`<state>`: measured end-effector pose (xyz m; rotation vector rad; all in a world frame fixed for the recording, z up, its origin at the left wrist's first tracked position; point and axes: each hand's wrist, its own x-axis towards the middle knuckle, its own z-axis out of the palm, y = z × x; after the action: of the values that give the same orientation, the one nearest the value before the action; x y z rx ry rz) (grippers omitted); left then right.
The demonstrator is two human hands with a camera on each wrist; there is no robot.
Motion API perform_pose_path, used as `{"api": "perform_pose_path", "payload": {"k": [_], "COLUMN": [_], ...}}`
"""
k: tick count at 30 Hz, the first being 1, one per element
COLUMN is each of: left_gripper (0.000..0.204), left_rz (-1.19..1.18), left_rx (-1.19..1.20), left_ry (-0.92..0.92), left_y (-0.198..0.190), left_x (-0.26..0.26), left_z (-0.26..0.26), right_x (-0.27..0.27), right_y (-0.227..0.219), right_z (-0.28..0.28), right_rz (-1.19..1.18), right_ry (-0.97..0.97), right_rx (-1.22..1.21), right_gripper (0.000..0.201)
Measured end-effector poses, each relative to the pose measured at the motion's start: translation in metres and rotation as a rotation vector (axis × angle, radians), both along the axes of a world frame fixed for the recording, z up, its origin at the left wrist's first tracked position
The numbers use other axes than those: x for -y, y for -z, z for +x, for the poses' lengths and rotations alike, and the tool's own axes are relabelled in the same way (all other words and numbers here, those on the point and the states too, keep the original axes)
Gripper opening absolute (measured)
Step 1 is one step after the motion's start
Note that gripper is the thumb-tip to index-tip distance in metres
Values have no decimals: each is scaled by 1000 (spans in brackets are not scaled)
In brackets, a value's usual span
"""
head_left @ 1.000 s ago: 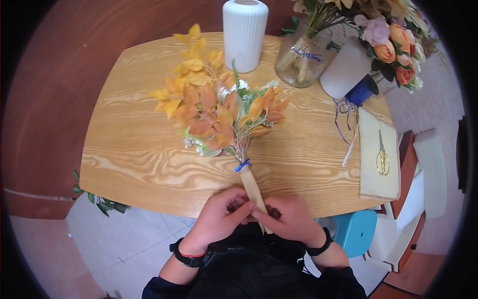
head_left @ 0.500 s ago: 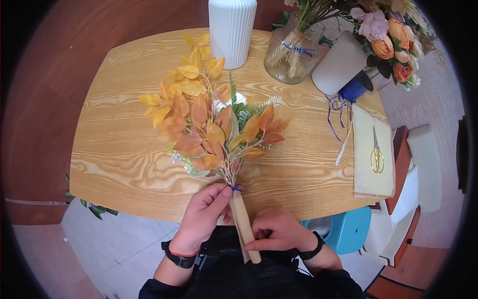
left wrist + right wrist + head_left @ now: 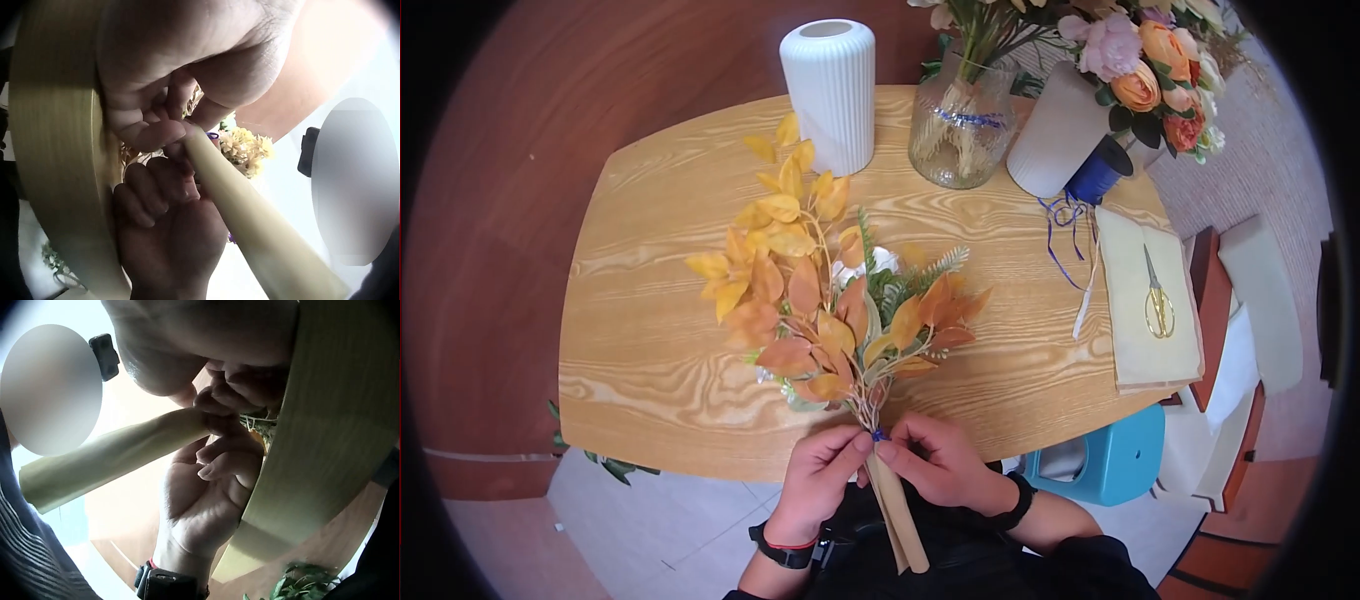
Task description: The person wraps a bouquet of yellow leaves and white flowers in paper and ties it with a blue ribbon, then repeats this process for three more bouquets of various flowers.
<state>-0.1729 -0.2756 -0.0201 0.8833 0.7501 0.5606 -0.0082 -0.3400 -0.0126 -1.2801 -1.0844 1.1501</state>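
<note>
White vase (image 3: 832, 105): upright, ribbed, on the wooden table (image 3: 650, 250)
Glass vase (image 3: 962, 135): clear, stems inside
Spool (image 3: 1098, 172): blue, ribbon (image 3: 1055, 252) trailing loose
Scissors (image 3: 1158, 300): gold-handled, lying on pale sheets (image 3: 1140, 355)
Stool (image 3: 1115, 458): teal, beyond the table's near edge
Leaves (image 3: 615, 468): green, low at left

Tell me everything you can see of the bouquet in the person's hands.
The bouquet has yellow leaves and rust-orange leaves, with green fern sprigs and a white flower partly hidden behind. Thin stems gather at a blue tie. Below it runs a long, pale wrap, smooth and paper-like. The leafy end points away over the wooden table, while the wrap extends past its near edge. The left hand and right hand pinch it near the tie.
</note>
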Motion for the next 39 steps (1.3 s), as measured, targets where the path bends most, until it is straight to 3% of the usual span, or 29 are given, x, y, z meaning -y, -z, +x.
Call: {"api": "perform_pose_path", "payload": {"k": [11, 24, 28, 34, 39], "left_gripper": [11, 14, 17, 21, 20], "left_rz": [216, 219, 85, 132, 31], "left_rx": [-111, -113, -7, -56, 53], "left_ry": [-31, 5, -26, -43, -128], "left_y": [-1, -1, 2, 9, 12], "left_x": [5, 7, 7, 2, 4], "left_z": [5, 3, 0, -4, -3], "right_x": [1, 5, 6, 10, 16], "right_y": [4, 7, -1, -6, -1], "right_z": [-1, 3, 2, -5, -8], "right_rz": [-42, 2, 21, 84, 168], "right_ry": [11, -25, -60, -175, -211], "right_rx": [115, 47, 182, 417, 521], "right_gripper": [20, 15, 20, 29, 32]}}
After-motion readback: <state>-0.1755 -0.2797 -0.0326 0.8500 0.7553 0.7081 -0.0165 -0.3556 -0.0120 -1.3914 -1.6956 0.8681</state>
